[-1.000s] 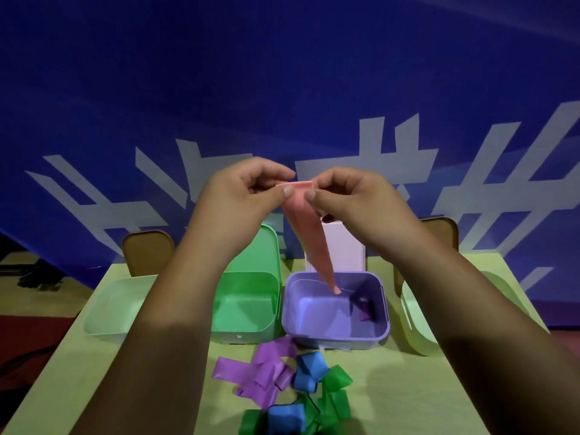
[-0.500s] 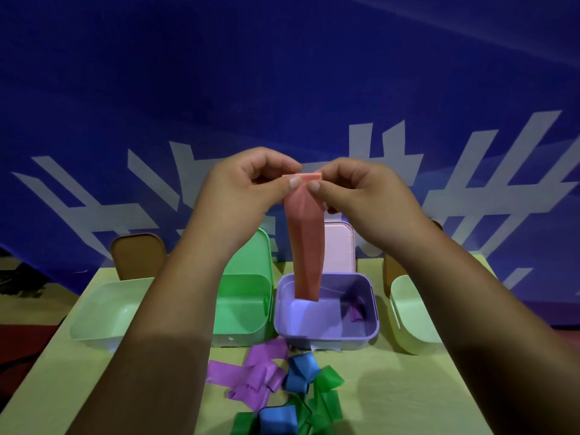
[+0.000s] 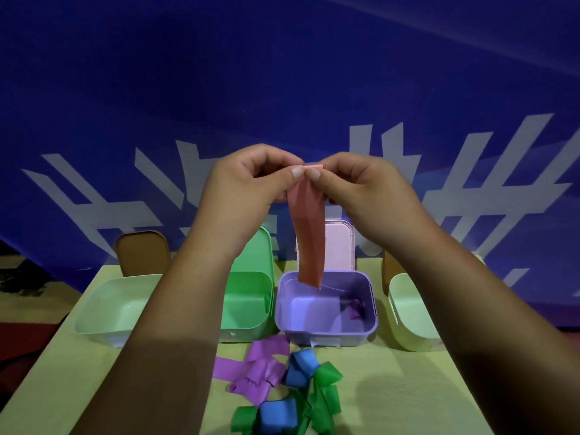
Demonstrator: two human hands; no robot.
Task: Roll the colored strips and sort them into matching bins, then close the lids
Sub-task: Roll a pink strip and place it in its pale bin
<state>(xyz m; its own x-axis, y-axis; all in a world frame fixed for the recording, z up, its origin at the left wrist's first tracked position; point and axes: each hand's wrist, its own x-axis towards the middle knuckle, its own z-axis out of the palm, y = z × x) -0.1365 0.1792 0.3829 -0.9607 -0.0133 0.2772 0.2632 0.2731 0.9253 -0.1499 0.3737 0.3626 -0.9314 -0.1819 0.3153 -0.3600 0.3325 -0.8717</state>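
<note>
Gravity straightens the pink strip because left hand and right hand pinch its top edge for rolling; its tail dangles below them, probably above the purple bin.

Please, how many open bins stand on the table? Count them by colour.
Pale green bins: 2
Bright green bin: 1
Purple bin: 1
Total: 4 bins
</note>
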